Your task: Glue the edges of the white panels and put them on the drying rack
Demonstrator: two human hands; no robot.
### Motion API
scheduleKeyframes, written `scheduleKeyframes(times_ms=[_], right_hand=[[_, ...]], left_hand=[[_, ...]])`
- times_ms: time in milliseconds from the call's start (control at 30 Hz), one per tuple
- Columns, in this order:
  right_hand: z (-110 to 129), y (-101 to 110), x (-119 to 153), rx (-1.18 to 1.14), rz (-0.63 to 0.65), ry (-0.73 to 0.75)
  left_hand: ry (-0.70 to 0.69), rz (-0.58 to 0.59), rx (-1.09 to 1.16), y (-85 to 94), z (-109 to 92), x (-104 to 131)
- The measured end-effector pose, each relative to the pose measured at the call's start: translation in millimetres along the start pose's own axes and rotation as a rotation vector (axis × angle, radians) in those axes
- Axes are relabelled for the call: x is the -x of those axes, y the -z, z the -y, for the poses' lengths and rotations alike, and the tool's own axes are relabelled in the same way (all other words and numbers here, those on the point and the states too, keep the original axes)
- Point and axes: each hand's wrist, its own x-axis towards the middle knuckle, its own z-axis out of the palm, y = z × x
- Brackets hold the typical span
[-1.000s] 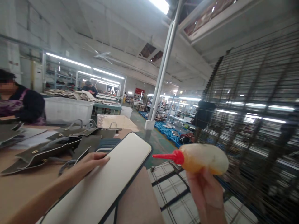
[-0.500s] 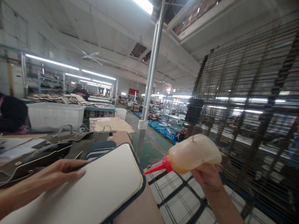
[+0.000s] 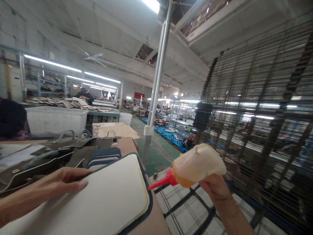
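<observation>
A cream panel [image 3: 105, 195] with a dark blue border lies at an angle in front of me, a thin yellowish line running along its edge. My left hand [image 3: 70, 182] grips the panel's far left edge, thumb on top and fingers beneath. In my right hand [image 3: 215, 186] is a tilted squeeze bottle [image 3: 199, 164] with amber liquid low inside. The bottle's red nozzle [image 3: 162, 180] points left, its tip at the panel's right border. Behind the panel sits a stack of dark blue-edged pieces [image 3: 105, 155].
Dark olive bag pieces [image 3: 53, 156] with handles spread over the left. Beyond them stand a white bin [image 3: 56, 121] and a metal post [image 3: 157, 78]. A wire rack [image 3: 259, 124] rises at the right. One person [image 3: 84, 95] is in the background; another's dark sleeve shows far left.
The bottle in my right hand has moved slightly left and down, its tip following the panel's right edge toward me. My left hand keeps its grip.
</observation>
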Motion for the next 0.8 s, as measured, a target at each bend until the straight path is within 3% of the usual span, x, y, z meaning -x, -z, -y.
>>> scheduleKeyframes(times_ms=[100, 133, 267, 500, 667, 800], right_hand=[[1.9, -2.4, 3.1, 0.005, 0.028, -0.033], [2.3, -3.2, 4.2, 0.024, 0.033, -0.046], [0.2, -1.3, 7.2, 0.069, -0.011, -0.07], [-11.4, 10.0, 12.5, 0.005, 0.03, -0.124], [-9.8, 2.9, 15.4, 0.031, -0.062, -0.088], [-10.1, -3.5, 20.1, -0.008, -0.065, -0.064]], left_hand=[[0.081, 0.205, -0.031, 12.1, -1.6, -1.7], [0.082, 0.214, -0.035, 15.6, -1.6, -2.1], [0.083, 0.195, -0.044, 20.4, 0.1, -2.2], [0.091, 0.176, 0.011, 20.4, 4.7, -3.7], [0.1, 0.187, 0.029, 15.7, 3.3, -3.2], [0.088, 0.161, 0.033, 12.8, 4.8, -2.7]])
